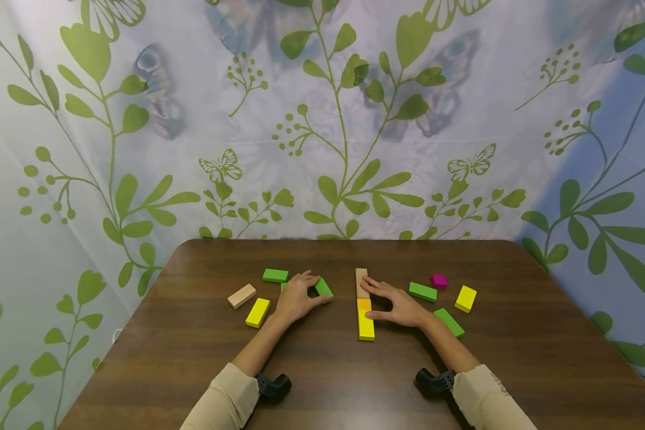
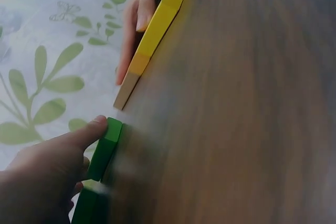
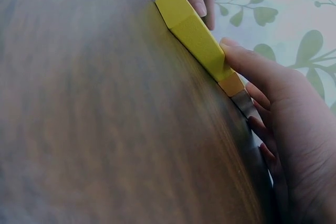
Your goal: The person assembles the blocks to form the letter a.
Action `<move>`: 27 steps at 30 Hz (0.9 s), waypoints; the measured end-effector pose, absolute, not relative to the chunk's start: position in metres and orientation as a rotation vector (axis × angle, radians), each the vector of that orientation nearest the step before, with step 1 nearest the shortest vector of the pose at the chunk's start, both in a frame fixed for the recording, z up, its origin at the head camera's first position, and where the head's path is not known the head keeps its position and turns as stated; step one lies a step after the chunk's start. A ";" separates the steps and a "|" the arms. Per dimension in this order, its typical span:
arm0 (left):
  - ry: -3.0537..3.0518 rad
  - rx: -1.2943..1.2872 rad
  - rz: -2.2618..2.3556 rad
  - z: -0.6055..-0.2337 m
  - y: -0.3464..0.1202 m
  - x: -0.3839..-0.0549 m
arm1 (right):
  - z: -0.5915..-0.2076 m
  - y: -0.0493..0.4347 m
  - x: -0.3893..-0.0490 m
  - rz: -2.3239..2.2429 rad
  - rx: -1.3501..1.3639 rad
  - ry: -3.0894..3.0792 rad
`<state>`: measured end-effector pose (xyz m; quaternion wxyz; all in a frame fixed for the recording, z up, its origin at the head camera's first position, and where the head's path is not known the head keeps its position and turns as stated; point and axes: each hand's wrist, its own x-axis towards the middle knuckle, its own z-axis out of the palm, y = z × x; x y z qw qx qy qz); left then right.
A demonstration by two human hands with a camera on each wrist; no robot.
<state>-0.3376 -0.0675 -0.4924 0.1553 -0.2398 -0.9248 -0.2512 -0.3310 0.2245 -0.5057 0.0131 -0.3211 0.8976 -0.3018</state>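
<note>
The left hand [image 1: 295,300] pinches a green block [image 1: 324,289] between thumb and fingers. To its right on the counter [image 1: 322,382], a tan block [image 1: 361,286], an orange block [image 1: 364,304] and a yellow block [image 1: 366,328] form a row, end to end. The right hand [image 1: 400,306] is spread along it, thumb touching the yellow one, fingertips at the tan. Off to the right lie a magenta block [image 1: 439,281], a second yellow block [image 1: 465,298] and two more green ones [image 1: 423,291].

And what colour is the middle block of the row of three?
Middle block: orange, clearest in the right wrist view.
</note>
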 end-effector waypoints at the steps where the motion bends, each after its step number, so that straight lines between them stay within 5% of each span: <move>1: -2.645 -0.706 -0.743 -0.493 -0.064 -0.337 | -0.506 0.225 -0.331 -0.938 -1.001 2.797; 27: -2.652 -0.957 -0.955 -0.503 -0.055 -0.317 | -0.504 0.224 -0.329 -0.937 -1.004 2.801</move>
